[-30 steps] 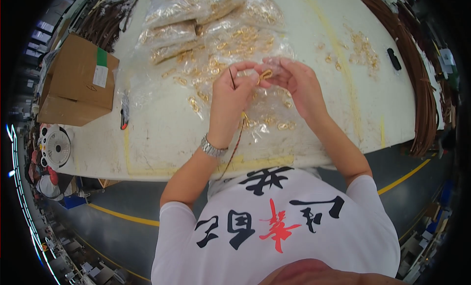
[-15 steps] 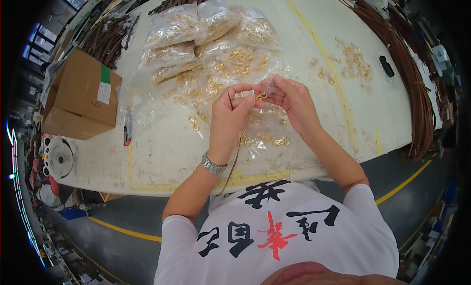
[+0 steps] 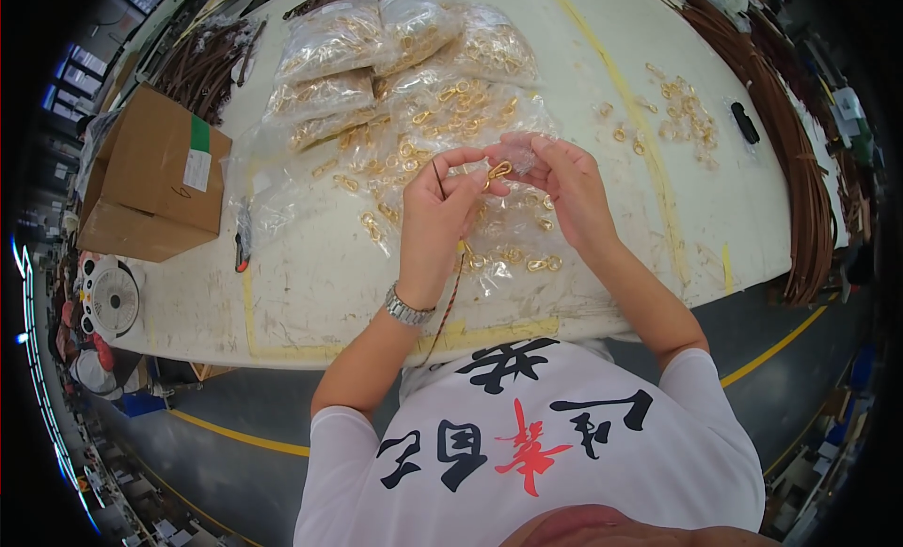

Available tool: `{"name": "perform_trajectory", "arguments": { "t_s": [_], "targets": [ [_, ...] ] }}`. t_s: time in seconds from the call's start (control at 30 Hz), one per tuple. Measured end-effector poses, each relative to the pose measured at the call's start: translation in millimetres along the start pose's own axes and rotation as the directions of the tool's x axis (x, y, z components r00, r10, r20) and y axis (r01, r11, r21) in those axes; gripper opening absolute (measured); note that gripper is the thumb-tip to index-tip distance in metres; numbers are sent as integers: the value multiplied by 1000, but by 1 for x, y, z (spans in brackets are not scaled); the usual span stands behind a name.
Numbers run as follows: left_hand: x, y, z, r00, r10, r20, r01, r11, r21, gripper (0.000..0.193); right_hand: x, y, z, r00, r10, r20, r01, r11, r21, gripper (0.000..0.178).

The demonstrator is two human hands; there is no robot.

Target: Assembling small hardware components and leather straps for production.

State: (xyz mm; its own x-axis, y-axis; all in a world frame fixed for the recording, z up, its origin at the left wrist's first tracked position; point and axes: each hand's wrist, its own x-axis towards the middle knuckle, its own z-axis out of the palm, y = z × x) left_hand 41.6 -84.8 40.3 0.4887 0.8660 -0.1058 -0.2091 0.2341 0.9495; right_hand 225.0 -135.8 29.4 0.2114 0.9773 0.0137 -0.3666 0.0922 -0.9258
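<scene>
A gold snap hook [image 3: 499,172] is pinched between the thumb and fingers of my left hand [image 3: 435,218]. My right hand [image 3: 581,194], just beside it, has its thumb and fingers closed on a small clear plastic bag [image 3: 520,154]. The hook shows outside the plastic, close to the right fingertips. A thin dark piece sticks up at my left fingers; I cannot make out what it is. Below the left wrist hangs a twisted reddish cord [image 3: 452,298]. Under both hands, bagged gold hooks [image 3: 543,264] lie loosely on the white table [image 3: 329,307].
Large clear bags of gold hooks [image 3: 334,44] are piled at the far middle. On the left stand a cardboard box [image 3: 160,171], a red-and-black cutter [image 3: 243,251] and a white fan [image 3: 113,298]. Loose gold hooks [image 3: 689,114], a black object [image 3: 743,124] and brown straps [image 3: 790,161] lie right.
My right hand has shifted slightly right with the plastic bag. The gold hook in my left hand is turned up and shows more plainly, apart from the plastic.
</scene>
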Motion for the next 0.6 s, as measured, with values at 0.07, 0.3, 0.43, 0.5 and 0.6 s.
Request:
{"name": "perform_trajectory", "arguments": {
  "t_s": [0.07,0.3,0.43,0.5,0.6],
  "targets": [
    [-1,3,2,1000,-7,8,7,1000,-4,25,-2,-2,2,1000,-14,-13,13,999,-35,40],
    [1,-3,1,1000,27,13,-25,995,-96,29,-6,1,12,997,-81,15,82,986,-146,37],
    [2,-10,4,999,43,16,-41,994,-102,29,-12,-1,22,1000,-24,17,25,998,-55,36],
    [0,-12,7,999,39,5,-38,993,-115,28,-14,3,24,999,-15,30,16,999,-29,35],
    [-4,-13,11,997,73,-15,-74,995,-61,29,-14,12,25,999,-16,38,19,997,-73,40]
  ]
}}
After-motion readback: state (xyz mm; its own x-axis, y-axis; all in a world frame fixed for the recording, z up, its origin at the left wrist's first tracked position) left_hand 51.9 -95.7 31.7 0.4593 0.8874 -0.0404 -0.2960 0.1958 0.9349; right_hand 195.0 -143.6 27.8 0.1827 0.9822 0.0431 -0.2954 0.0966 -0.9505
